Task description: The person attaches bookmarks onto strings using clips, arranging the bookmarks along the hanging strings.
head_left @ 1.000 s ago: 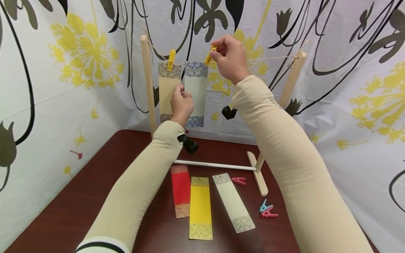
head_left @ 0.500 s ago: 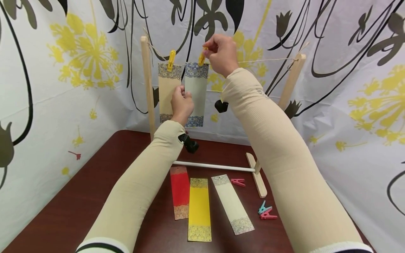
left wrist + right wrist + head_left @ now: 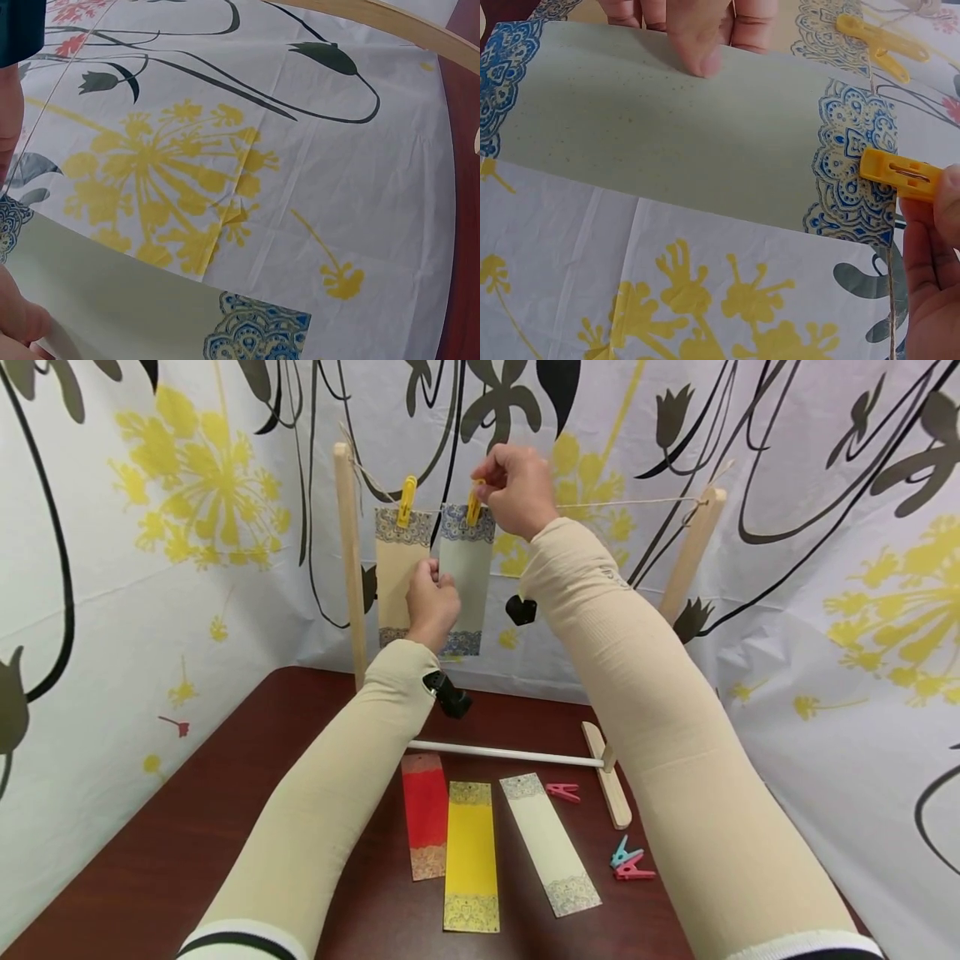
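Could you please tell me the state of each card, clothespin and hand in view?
Blue-bordered card: upright, edge pinched
Left hand: pinching that card
Right yellow clothespin: jaws over the card's top border
Right hand: pinching that clothespin
Beige card: hanging
Left yellow clothespin: clipped on beige card
Red card: lying flat
Yellow card: lying flat
Cream card: lying flat
Pink clothespins: both loose
Blue clothespin: loose

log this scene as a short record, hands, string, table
left hand: pinches the long edge of a pale green card
right hand: pinches a yellow clip at that card's top end
string: tan card hanging from a second clip
table: red card, yellow card, cream card, two pink clips, blue clip
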A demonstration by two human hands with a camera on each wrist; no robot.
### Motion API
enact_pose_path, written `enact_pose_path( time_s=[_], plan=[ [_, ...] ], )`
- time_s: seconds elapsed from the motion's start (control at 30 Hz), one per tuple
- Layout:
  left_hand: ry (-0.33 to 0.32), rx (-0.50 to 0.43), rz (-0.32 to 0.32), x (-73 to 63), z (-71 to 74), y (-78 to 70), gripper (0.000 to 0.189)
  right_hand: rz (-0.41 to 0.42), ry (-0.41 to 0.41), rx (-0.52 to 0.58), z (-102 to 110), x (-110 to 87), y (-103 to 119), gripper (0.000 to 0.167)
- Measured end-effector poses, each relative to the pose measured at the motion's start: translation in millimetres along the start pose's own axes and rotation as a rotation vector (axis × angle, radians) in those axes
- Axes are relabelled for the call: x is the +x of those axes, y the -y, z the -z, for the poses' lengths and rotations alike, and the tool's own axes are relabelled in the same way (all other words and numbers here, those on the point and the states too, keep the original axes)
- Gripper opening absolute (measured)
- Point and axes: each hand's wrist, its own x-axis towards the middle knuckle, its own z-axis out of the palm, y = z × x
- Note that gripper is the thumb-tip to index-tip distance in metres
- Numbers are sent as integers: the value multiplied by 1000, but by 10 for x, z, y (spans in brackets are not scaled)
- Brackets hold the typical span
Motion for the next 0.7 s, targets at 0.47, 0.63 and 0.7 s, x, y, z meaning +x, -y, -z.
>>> enact_pose_path(
  time_s=[0.47, 0.63, 0.7],
  plan=[
    [-27, 33, 37, 21, 47, 56, 29, 22, 46, 2, -74, 6, -27, 13],
    [-22, 23, 33, 18, 35, 44, 29, -19, 77, 14, -59, 3, -33, 18],
    [-24, 23, 27, 17, 33, 43, 28, -38, 90, 22, -54, -1, -29, 21]
  ],
)
